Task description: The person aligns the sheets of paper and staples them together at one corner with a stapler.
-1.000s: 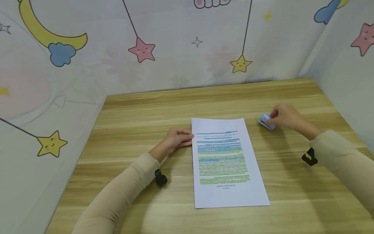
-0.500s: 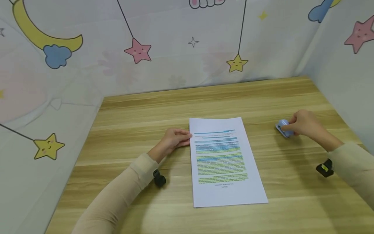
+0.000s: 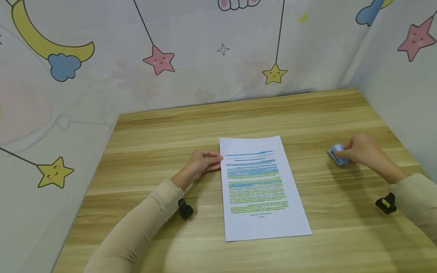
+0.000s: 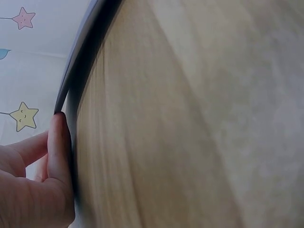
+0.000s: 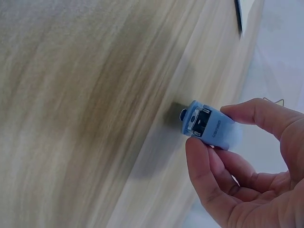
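Observation:
A stack of printed paper [image 3: 252,227] with blue and yellow-green highlighted lines lies on the wooden table, its print upside down to me. At its left edge my left hand [image 3: 201,163] pinches the sheets; in the left wrist view the finger [image 4: 58,147] meets the paper's thin edge. Off to the right of the paper, my right hand [image 3: 365,151] holds a small light-blue mini stapler [image 3: 338,154] between thumb and fingers. The right wrist view shows the stapler [image 5: 213,128] close up, with its metal part facing the camera and its shadow on the table.
The wooden table [image 3: 170,129] runs back to a white cloth wall [image 3: 198,83] printed with stars, a moon and clouds. More cloth closes off both sides. Black wrist cameras hang under the left sleeve [image 3: 167,201] and the right sleeve [image 3: 416,201].
My right hand has moved right and toward me with the mini stapler, away from the paper. The left hand stays at the paper's edge. The head view has shifted slightly.

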`<state>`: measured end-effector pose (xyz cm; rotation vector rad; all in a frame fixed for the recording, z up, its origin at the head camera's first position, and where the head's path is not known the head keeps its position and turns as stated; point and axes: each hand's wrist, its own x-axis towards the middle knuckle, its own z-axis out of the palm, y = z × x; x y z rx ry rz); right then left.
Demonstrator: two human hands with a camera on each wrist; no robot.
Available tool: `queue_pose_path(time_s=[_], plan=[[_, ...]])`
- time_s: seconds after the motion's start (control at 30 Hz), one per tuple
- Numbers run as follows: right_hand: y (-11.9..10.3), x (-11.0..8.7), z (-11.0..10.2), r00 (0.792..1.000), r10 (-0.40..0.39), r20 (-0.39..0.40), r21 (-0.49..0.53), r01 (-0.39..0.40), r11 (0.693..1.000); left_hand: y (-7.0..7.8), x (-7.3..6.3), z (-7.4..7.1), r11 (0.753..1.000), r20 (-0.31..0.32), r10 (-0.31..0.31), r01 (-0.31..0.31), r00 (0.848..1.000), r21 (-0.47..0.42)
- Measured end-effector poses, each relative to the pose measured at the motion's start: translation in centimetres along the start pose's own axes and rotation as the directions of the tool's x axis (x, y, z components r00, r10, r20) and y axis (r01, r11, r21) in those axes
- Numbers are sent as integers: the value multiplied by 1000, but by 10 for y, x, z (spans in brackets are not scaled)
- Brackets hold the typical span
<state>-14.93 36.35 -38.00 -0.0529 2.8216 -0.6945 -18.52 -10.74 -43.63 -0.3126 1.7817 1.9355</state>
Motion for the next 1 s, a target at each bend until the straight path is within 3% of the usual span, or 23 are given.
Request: queue_pose_path(time_s=[0.33,0.73,0.87,1.0], plan=[[2,-2,5,1000,9,4,38,-9,999,-1,1,0,1000,-9,5,-5,1000,5],[-3,-4,3,998,22,52,9,-22,1000,4,1,2,999,-37,-7,9,999,47],[-11,-7,1,999,-21,-36,-70,19,997,7,1,1,997,-42,-3,7,999,77],[-25,-10,-1,987,-100,-125,-131,83,988,10,-1,-3,996,-37,13,-10,999,94]])
